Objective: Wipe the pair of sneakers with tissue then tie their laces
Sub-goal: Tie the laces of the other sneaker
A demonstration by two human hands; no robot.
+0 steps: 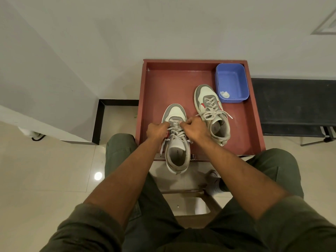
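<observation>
- Landmark: red tray (160, 82), the reference for every entry below.
- Near sneaker (176, 142): at the tray's near edge, heel hanging over the rim toward you, toe pointing to the tray's middle. An overhanging heel can tip or slide off if you pull the laces hard toward yourself.
- Your left hand (157, 130): over the tray's near edge, left of this shoe's tongue, fingers curled shut, apparently pinching a lace (174, 130).
- Your right hand (195, 128): same edge, right of the tongue, fingers closed on the other strand. Judgement: lacing step under way, knot not yet formed; a loose pinch would let the strand slip and the knot go slack.
- Far sneaker (211, 113): right of the tray's middle, laces already in a bow, ends trailing. Your right forearm passes just beside it and could snag them.
- Blue tub (231, 82): tray's far right corner, holding a crumpled tissue (225, 94); wiping seems finished.
</observation>
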